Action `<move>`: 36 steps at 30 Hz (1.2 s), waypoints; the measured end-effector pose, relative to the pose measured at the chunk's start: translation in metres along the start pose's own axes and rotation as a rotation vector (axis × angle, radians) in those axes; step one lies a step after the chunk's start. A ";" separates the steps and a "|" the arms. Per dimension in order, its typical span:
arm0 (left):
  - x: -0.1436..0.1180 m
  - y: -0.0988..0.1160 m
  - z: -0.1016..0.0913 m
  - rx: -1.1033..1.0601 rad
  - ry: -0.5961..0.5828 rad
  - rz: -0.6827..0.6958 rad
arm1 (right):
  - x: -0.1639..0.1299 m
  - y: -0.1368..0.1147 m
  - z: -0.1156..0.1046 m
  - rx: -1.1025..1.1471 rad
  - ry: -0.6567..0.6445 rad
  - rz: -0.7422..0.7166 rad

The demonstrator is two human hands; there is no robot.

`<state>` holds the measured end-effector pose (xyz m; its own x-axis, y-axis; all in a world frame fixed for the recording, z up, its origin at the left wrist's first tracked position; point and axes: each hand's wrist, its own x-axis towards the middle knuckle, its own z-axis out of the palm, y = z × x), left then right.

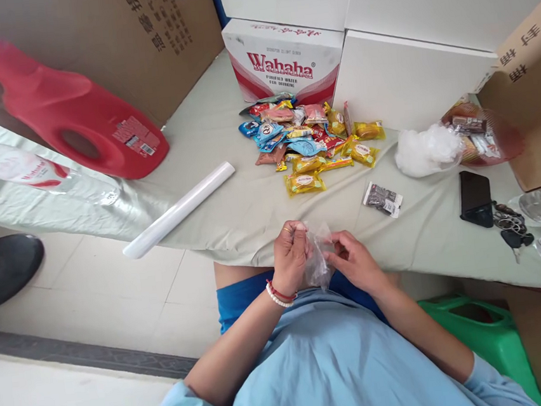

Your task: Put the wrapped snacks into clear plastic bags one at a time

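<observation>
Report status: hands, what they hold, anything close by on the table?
Left hand and right hand both pinch a clear plastic bag at the table edge. Dark snack packet lies nearest, apart. Snack pile farther back.

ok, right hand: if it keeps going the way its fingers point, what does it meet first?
The right hand points left at the clear bag it already pinches; just past that, probably the left hand, though depth is unclear.

White-and-red carton, back edge of the table: "Wahaha", "PURIFIED WATER FOR DRINKING". Brown cartons at the back-left and right edges: Chinese characters, not legible.
</observation>
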<state>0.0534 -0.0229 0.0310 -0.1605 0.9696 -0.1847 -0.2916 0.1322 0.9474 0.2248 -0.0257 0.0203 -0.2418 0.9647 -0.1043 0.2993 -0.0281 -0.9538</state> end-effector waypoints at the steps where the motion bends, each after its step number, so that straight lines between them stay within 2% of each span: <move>1: -0.001 0.003 -0.002 0.023 -0.012 0.003 | 0.002 0.000 0.005 0.013 0.036 -0.020; 3: -0.001 0.009 -0.010 0.082 -0.025 0.012 | 0.007 -0.004 0.006 0.096 0.132 -0.041; 5: 0.001 0.017 -0.021 0.168 -0.032 0.025 | 0.012 -0.012 -0.005 0.229 0.184 -0.014; 7: 0.003 0.025 -0.031 0.269 -0.054 0.033 | 0.016 -0.024 -0.023 0.373 0.124 0.077; 10: 0.008 0.035 -0.043 0.385 -0.098 0.062 | 0.017 -0.043 -0.054 0.502 -0.096 0.249; 13: 0.012 0.044 -0.047 0.438 -0.139 0.097 | 0.015 -0.053 -0.080 0.442 -0.296 0.297; 16: 0.013 0.049 -0.046 0.427 -0.144 0.099 | 0.013 -0.052 -0.092 0.262 -0.359 0.199; 19: 0.013 0.052 -0.045 0.392 -0.113 0.094 | 0.012 -0.045 -0.094 0.042 -0.408 0.103; 21: 0.012 0.057 -0.046 0.419 -0.138 0.081 | 0.013 -0.041 -0.096 -0.056 -0.345 0.022; 23: 0.013 0.063 -0.051 0.491 -0.230 0.041 | 0.015 -0.040 -0.103 -0.024 -0.210 -0.040; 26: 0.019 0.067 -0.058 0.559 -0.417 -0.063 | 0.027 -0.038 -0.113 0.208 -0.141 0.048; 28: 0.028 0.064 -0.059 0.524 -0.456 -0.134 | 0.041 -0.035 -0.118 0.294 -0.076 0.125; 30: 0.039 0.055 -0.056 0.437 -0.376 -0.165 | 0.053 -0.029 -0.119 0.264 0.152 0.124; 32: 0.050 0.043 -0.050 0.339 -0.233 -0.160 | 0.057 -0.022 -0.119 0.245 0.383 0.113; 33: 0.054 0.037 -0.047 0.298 -0.165 -0.149 | 0.054 -0.019 -0.117 0.259 0.430 0.134; 34: 0.055 0.031 -0.044 0.267 -0.107 -0.137 | 0.049 -0.016 -0.114 0.284 0.422 0.177; 36: 0.052 0.021 -0.036 0.247 -0.033 -0.104 | 0.034 -0.011 -0.100 0.324 0.312 0.274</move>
<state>0.0049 0.0232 0.0320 -0.1096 0.9539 -0.2793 -0.0656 0.2734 0.9597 0.3056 0.0338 0.0550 0.1066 0.9413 -0.3203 0.0003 -0.3222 -0.9467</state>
